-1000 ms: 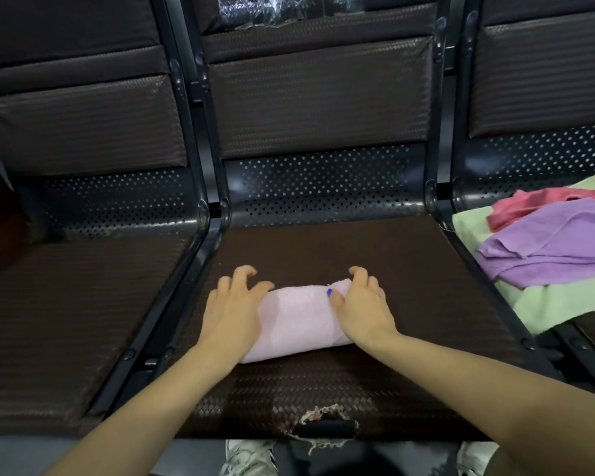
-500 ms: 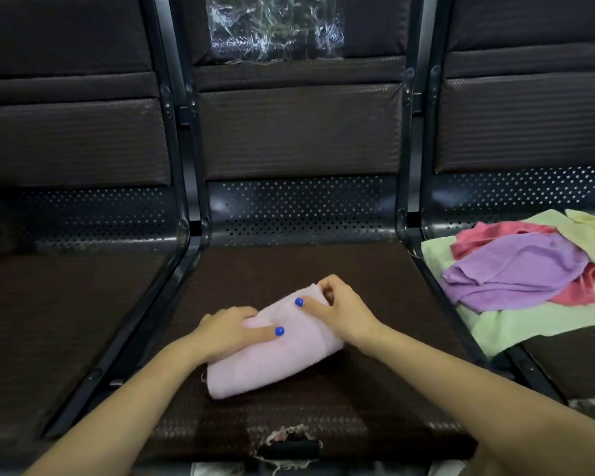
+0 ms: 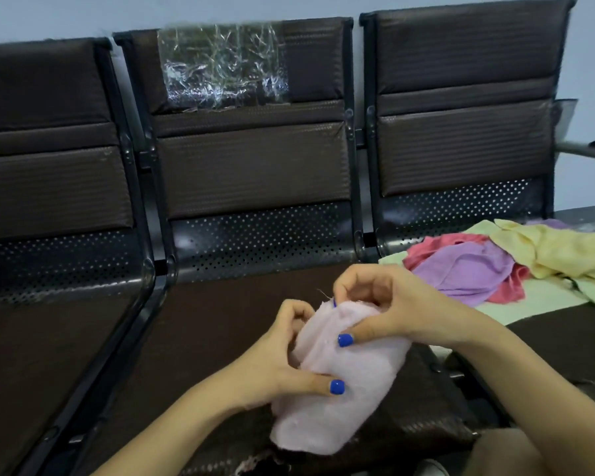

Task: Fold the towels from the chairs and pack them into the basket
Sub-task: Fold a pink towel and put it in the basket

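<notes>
1. Pale pink terry, folded into a thick bundle, is the towel in hand: the pink towel is held up off the middle seat, in the near centre of the view, its lower end hanging toward the seat's near edge.
2. Left hand grips the bundle's left side, thumb laid across the front and fingers curled behind it, which looks meant to keep the folded layers from springing apart.
3. Right hand grips the upper end, thumb pressed on the front face and fingers bent over the far edge; whether it is tucking a loose corner or only steadying the bundle cannot be told.
4. Holding with both hands, one at each end, seems the reason the soft cloth keeps its shape while it is off the seat.
5. On the right seat lies the waiting pile, well apart from the hands: a purple towel over a red towel, yellow towels on the far right, and a pale green towel spread underneath.
6. No basket is in view, so where the bundle must go cannot be judged from here; the task looks far from done, with several towels unfolded.
7. Clear plastic film is taped on the middle backrest, and the left seat holds no towel.
</notes>
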`<state>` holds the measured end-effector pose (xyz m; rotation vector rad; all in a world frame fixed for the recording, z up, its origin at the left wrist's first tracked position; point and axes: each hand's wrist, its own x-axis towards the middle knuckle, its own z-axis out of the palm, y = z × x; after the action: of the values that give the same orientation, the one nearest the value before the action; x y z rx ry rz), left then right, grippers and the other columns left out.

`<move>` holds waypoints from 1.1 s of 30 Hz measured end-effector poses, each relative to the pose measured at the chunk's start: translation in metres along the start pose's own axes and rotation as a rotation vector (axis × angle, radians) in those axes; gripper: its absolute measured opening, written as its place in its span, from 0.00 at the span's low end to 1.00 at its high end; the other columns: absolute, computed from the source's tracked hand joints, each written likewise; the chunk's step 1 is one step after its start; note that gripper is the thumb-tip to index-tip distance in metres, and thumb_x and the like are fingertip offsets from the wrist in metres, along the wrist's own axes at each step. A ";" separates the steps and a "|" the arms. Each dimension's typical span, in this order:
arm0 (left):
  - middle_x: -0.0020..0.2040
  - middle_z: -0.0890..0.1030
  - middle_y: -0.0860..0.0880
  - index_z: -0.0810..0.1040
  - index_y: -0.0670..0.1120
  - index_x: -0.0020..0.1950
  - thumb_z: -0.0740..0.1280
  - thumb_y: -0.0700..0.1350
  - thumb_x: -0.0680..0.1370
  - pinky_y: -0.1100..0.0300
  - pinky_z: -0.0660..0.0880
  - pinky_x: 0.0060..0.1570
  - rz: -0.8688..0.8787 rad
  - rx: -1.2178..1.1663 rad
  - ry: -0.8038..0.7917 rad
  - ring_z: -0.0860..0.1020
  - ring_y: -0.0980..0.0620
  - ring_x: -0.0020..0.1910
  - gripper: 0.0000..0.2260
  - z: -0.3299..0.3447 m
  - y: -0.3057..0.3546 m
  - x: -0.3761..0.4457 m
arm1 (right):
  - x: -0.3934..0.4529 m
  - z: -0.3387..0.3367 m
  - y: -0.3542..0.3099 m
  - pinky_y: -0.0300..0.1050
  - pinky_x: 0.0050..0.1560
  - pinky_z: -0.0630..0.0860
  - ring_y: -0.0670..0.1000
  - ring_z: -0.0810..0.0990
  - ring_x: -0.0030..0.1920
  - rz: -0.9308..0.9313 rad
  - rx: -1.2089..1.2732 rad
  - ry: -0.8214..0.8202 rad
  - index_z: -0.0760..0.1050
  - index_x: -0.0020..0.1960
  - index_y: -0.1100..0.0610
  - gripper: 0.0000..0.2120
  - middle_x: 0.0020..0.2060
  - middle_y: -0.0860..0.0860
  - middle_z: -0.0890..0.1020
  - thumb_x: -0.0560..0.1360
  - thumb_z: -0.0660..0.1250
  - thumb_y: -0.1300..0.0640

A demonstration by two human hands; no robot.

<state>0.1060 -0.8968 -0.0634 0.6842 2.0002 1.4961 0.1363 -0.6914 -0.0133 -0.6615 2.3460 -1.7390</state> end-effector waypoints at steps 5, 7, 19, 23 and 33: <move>0.60 0.78 0.55 0.73 0.63 0.61 0.76 0.46 0.65 0.56 0.76 0.59 0.189 -0.059 -0.126 0.77 0.56 0.61 0.28 0.049 0.036 0.015 | -0.028 -0.022 -0.022 0.34 0.41 0.76 0.42 0.81 0.41 -0.048 0.039 0.084 0.76 0.44 0.56 0.15 0.38 0.45 0.83 0.64 0.76 0.69; 0.60 0.79 0.55 0.72 0.60 0.63 0.74 0.48 0.66 0.57 0.76 0.59 0.205 -0.091 -0.101 0.77 0.55 0.61 0.27 0.067 0.048 0.025 | -0.037 -0.034 -0.029 0.35 0.39 0.76 0.43 0.81 0.39 -0.051 0.031 0.184 0.76 0.43 0.56 0.13 0.36 0.47 0.83 0.63 0.76 0.66; 0.45 0.82 0.48 0.78 0.46 0.49 0.62 0.55 0.67 0.53 0.75 0.50 0.204 -0.268 -0.030 0.80 0.52 0.49 0.17 0.221 0.117 0.093 | -0.202 -0.092 0.002 0.41 0.50 0.80 0.47 0.83 0.51 0.022 0.616 0.709 0.79 0.55 0.48 0.37 0.50 0.48 0.85 0.50 0.77 0.33; 0.63 0.75 0.51 0.69 0.48 0.70 0.60 0.64 0.66 0.46 0.65 0.68 0.176 -0.138 -0.082 0.71 0.48 0.66 0.36 0.292 0.120 0.103 | -0.290 -0.075 0.038 0.42 0.40 0.80 0.49 0.85 0.42 0.169 0.742 0.796 0.84 0.45 0.55 0.28 0.42 0.51 0.86 0.47 0.84 0.48; 0.72 0.64 0.48 0.55 0.45 0.75 0.71 0.62 0.68 0.50 0.63 0.70 -0.264 0.477 -0.674 0.65 0.48 0.71 0.44 0.376 0.032 0.120 | -0.423 -0.039 0.137 0.47 0.39 0.80 0.56 0.84 0.46 0.539 0.946 0.897 0.78 0.57 0.62 0.33 0.48 0.59 0.84 0.54 0.82 0.62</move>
<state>0.2808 -0.5485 -0.1347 0.9184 1.8030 0.5189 0.4639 -0.4442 -0.1887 0.9487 1.3676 -2.7276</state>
